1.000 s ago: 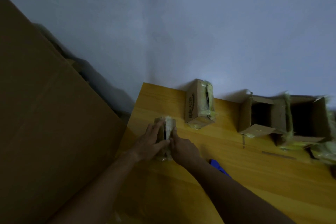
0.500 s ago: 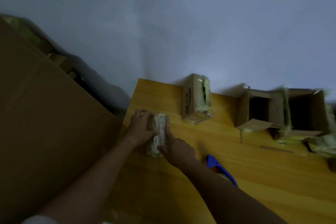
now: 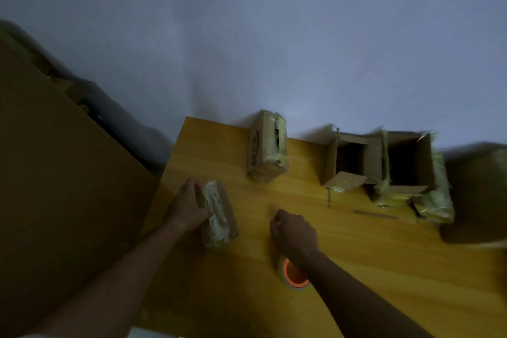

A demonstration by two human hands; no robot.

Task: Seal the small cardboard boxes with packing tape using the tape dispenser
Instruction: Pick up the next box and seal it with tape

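Step in hand, by my read: taping the small box [image 3: 218,212]. Your left hand [image 3: 189,207] grips its left side on the table [image 3: 356,255]. Your right hand [image 3: 293,233], fingers curled, grasp unclear, hovers just right of it, above the tape roll [image 3: 292,274]. Next: take up the tape and bring it to the seam.

By my left hand [image 3: 189,207] I see a matt cardboard box [image 3: 218,214] under shiny, wrinkled tape. The table [image 3: 356,250] under my right hand [image 3: 295,233] looks like smooth wood.
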